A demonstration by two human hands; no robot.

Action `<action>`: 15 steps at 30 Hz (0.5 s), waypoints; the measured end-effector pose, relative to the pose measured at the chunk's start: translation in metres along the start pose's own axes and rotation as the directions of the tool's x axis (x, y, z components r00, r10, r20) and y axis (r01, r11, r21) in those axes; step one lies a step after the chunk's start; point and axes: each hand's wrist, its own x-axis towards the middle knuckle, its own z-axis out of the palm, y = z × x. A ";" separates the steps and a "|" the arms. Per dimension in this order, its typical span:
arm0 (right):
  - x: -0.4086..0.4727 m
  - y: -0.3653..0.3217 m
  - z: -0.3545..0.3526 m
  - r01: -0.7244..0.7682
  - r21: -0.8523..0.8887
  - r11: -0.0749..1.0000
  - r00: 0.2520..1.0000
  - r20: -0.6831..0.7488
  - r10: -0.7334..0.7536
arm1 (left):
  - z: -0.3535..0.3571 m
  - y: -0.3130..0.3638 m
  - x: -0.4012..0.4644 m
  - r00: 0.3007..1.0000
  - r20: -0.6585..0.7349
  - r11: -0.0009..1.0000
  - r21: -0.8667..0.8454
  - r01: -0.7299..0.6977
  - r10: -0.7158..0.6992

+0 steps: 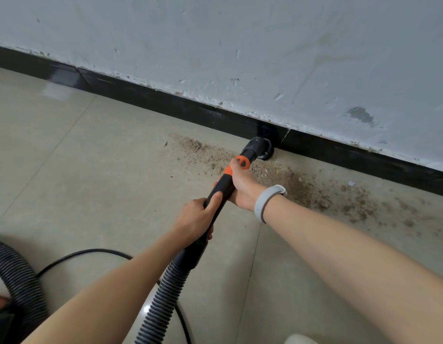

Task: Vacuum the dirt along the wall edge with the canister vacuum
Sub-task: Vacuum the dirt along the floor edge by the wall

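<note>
From the head camera, both hands hold the black vacuum wand [219, 194]. The left hand [196, 220] has its fingers wrapped around the wand low down, near the ribbed hose [163, 296]. The right hand [241, 186] grips it higher up, by the orange ring. The round nozzle [259, 148] sits on the floor, touching the black baseboard [165, 103]. Brown dirt [309, 192] lies along the wall on both sides of the nozzle, with more to the right. To do this well, I think the nozzle should stay flat and slide slowly along the edge through the dirt.
</note>
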 end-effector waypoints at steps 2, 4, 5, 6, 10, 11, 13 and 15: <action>-0.001 -0.001 -0.006 -0.005 0.017 1.000 1.000 -0.011 0.005 | 0.004 0.003 0.001 1.000 0.013 1.000 0.017 -0.010 0.010; -0.002 -0.002 -0.012 -0.007 0.042 0.999 1.000 -0.023 0.008 | 0.007 0.006 0.002 0.999 0.027 0.999 0.046 -0.023 0.022; -0.003 -0.003 -0.015 -0.009 0.049 0.999 0.999 -0.033 0.011 | 0.009 0.007 0.002 0.999 0.033 0.998 0.049 -0.028 0.026; -0.003 -0.002 -0.017 -0.012 0.051 0.999 0.999 -0.044 0.014 | 0.012 0.008 0.002 0.999 0.037 0.998 0.046 -0.030 0.028; -0.006 -0.002 -0.021 -0.016 0.070 0.997 0.999 -0.047 0.019 | 0.015 0.012 -0.001 0.999 0.022 0.998 0.051 -0.032 0.031; -0.007 -0.002 -0.020 -0.015 0.079 0.997 0.999 -0.044 0.019 | 0.014 0.012 -0.003 0.999 0.009 0.998 0.055 -0.031 0.030; -0.009 -0.003 -0.017 -0.015 0.098 0.995 0.999 -0.030 0.018 | 0.011 0.012 -0.006 0.999 -0.018 0.997 0.065 -0.031 0.032; -0.011 -0.002 -0.009 -0.031 0.107 0.994 1.000 -0.002 0.031 | 0.007 0.009 -0.013 0.999 -0.042 0.998 0.061 -0.022 0.025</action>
